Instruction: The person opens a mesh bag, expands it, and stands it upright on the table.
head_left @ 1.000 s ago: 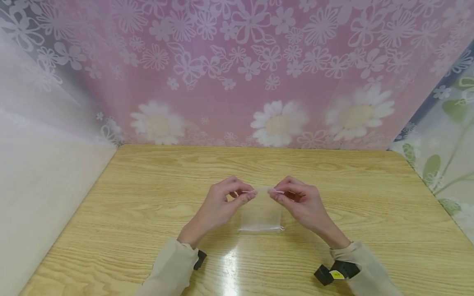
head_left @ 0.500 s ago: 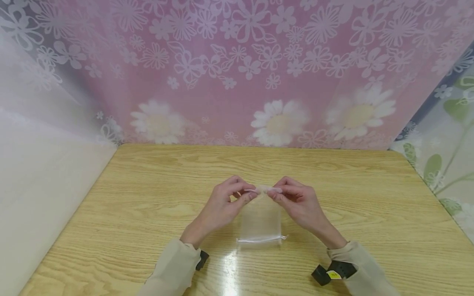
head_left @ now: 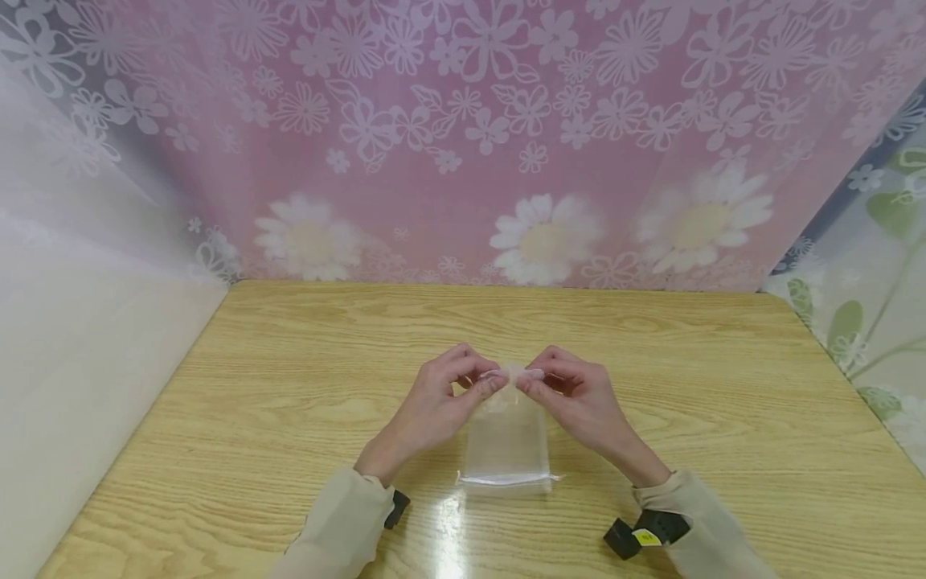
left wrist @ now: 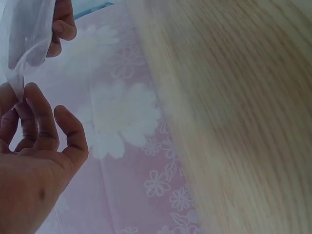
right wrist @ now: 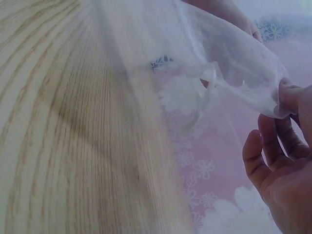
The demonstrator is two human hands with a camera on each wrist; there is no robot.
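A sheer white organza drawstring pouch (head_left: 506,446) hangs between my two hands in the head view, with its shiny ribbon band at the end nearer me. My left hand (head_left: 443,396) pinches its far edge on the left between thumb and fingertips. On the right, my right hand (head_left: 583,396) pinches the same edge, a small gap from the left. In the left wrist view the pouch (left wrist: 29,36) narrows to a point at the left fingertips. The right wrist view has the see-through pouch (right wrist: 234,58) stretching from the right thumb, ribbon loop dangling. No contents show through it.
A wood-grain table (head_left: 289,362) spreads beneath both hands. Behind it hangs a pink flowered curtain (head_left: 434,161), with a pale sheet (head_left: 87,281) at the left and a leaf-patterned one (head_left: 882,265) at the right. Black straps circle both wrists.
Both hands have drawn slightly closer together, gathering the pouch's far edge. Its ribbon end has swung down toward me, so more of the pouch shows below the hands.
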